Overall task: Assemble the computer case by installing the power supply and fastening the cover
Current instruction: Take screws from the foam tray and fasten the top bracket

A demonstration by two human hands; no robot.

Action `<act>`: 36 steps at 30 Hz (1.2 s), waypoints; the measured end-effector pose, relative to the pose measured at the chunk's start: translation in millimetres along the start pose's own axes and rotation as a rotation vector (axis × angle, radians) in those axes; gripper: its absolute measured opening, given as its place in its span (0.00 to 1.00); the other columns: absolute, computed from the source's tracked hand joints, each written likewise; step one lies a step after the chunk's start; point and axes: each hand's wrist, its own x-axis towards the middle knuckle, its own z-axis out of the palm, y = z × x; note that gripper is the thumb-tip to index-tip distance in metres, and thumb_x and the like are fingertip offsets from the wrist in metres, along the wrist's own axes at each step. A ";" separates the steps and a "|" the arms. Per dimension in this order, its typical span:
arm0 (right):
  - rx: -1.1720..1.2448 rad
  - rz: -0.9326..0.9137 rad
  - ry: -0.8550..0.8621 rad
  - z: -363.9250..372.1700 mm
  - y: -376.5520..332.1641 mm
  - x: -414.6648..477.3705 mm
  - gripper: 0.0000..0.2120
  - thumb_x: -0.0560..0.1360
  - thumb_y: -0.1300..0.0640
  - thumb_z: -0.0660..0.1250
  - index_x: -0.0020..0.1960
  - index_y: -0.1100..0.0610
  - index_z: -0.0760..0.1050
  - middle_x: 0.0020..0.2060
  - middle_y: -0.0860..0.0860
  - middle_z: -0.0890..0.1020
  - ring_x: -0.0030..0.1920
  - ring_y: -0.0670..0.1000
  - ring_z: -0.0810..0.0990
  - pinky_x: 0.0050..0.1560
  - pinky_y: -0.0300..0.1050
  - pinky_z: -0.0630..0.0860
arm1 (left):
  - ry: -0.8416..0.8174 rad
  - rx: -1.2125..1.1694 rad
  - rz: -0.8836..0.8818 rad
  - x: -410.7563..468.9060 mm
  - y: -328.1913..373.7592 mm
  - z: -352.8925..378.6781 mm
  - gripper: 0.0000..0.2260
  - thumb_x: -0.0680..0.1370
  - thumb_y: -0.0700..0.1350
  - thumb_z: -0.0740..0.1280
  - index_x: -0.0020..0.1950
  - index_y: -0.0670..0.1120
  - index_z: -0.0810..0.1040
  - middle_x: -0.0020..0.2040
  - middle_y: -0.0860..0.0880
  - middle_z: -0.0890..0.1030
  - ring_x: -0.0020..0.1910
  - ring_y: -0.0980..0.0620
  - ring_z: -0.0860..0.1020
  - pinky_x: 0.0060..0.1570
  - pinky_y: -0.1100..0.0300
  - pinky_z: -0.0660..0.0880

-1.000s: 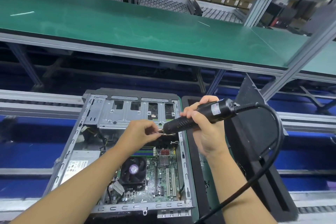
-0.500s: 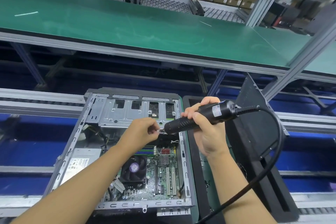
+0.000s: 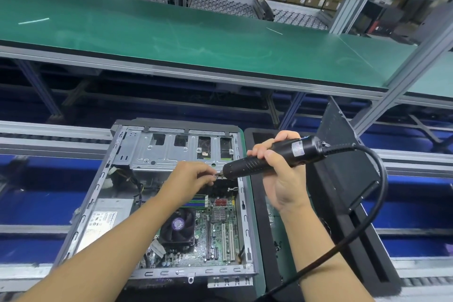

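Screwdriver and both hands sit right where they were a second ago; nothing has shifted. The right hand keeps its grip curled round the black barrel, and the cable loops off to the right and down. The left hand still has its grip pinched on a small silvery piece at the bit tip, too small to name, and it hovers over the far half of the computer case. The case lies open on its side with the board showing. The power supply sits inside at the case's near-left corner, same as before. The black cover leans upright just beside the case's right edge, off the case.
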 end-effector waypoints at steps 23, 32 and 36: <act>-0.028 -0.002 -0.059 4.3 -6.9 1.5 0.16 0.72 0.74 0.61 0.53 0.57 0.67 0.35 0.55 0.78 0.42 0.58 0.77 0.60 0.57 0.76 | -0.067 -0.299 -0.047 -3.0 -11.2 5.1 0.09 0.79 0.33 0.67 0.52 0.43 0.85 0.43 0.48 0.86 0.43 0.50 0.86 0.50 0.60 0.81; -0.057 0.035 -0.118 6.3 -9.2 7.0 0.17 0.71 0.75 0.60 0.53 0.57 0.67 0.34 0.54 0.78 0.40 0.56 0.78 0.58 0.56 0.76 | -0.102 -0.290 -0.082 -8.1 -6.5 4.8 0.12 0.81 0.35 0.64 0.50 0.49 0.83 0.41 0.51 0.86 0.44 0.52 0.85 0.51 0.65 0.78; -0.091 0.023 -0.124 8.3 -7.0 7.1 0.17 0.71 0.75 0.61 0.53 0.57 0.67 0.34 0.53 0.79 0.41 0.55 0.79 0.60 0.61 0.75 | -0.009 -0.166 0.001 -10.2 -4.9 4.8 0.10 0.80 0.36 0.67 0.49 0.50 0.84 0.39 0.54 0.85 0.41 0.57 0.85 0.50 0.67 0.77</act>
